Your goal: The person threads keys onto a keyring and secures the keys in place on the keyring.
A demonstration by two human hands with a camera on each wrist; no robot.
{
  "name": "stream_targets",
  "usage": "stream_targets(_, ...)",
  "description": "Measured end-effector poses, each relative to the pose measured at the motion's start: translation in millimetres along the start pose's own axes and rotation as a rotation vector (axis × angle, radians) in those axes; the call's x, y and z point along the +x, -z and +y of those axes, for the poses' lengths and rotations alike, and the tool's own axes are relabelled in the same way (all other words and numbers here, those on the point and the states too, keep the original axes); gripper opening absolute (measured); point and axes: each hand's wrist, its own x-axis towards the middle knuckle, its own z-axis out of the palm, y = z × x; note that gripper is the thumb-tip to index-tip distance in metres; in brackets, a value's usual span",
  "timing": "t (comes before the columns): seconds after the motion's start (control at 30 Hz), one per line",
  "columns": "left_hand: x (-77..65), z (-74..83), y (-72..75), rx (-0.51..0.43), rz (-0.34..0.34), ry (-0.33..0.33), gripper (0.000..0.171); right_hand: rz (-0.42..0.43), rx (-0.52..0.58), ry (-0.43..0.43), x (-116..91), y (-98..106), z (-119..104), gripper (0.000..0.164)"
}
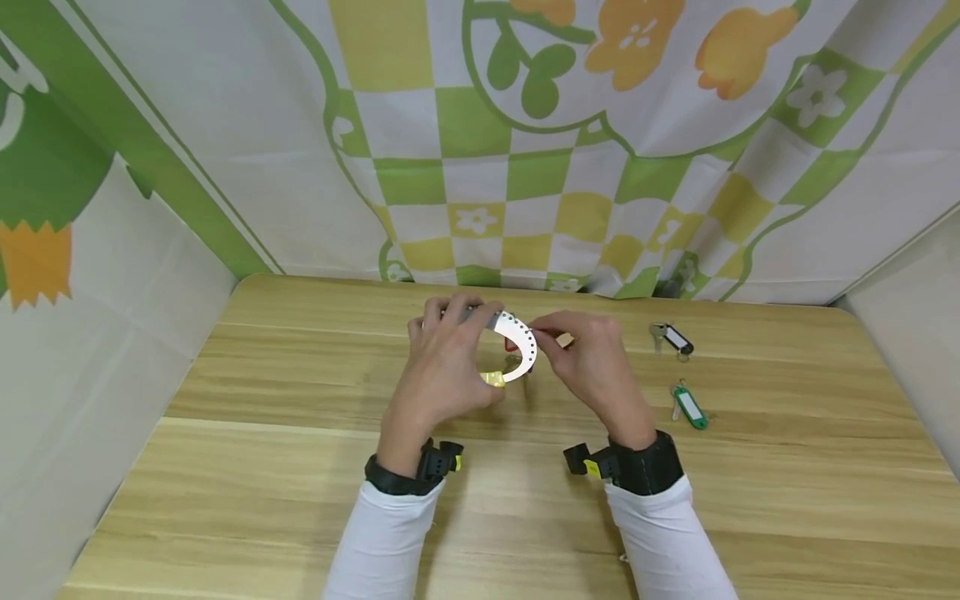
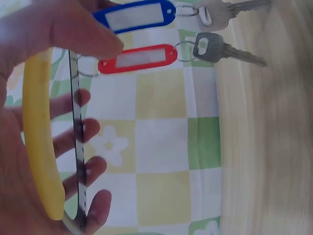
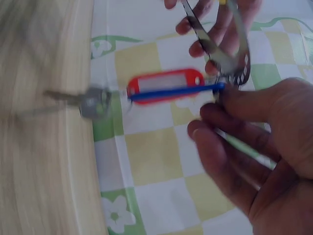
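My left hand (image 1: 446,358) grips a curved key holder (image 1: 531,354), a metal strip lined with holes that has a yellow handle (image 2: 38,132). Fingers spread across the strip, with the thumb by the handle. At the strip's edge, my right hand (image 1: 596,362) pinches the end of a blue key tag (image 2: 137,17), near its ring; the fingertips partly cover that spot. A red key tag (image 2: 139,58) hangs from the strip by a ring. Each tag carries a silver key (image 2: 209,47), blurred in the right wrist view.
On the wooden table (image 1: 262,467), right of my hands, lie a black key tag (image 1: 678,339) with a key and a green key tag (image 1: 692,407) with another. Behind the table hangs a checked, flowered cloth (image 1: 472,179). A small pale bit lies near my right sleeve.
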Motion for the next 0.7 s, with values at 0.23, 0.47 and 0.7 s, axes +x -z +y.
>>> stream_targets(0.23, 1.7, 6.0, -4.4, 0.053, 0.059, 0.037, 0.091, 0.033, 0.025, -0.158, 2.1, -2.9, -1.9, 0.006)
stream_targets(0.47, 1.7, 8.8, -5.5, 0.036, 0.069, 0.025, 0.090, 0.046, 0.019, -0.131, 2.3, -1.0, -1.9, 0.006)
stream_targets(0.7, 0.7, 5.4, -5.0, -0.013, 0.019, -0.005, 0.092, 0.008, -0.049, 0.028, 0.5, 4.1, 0.2, 0.008)
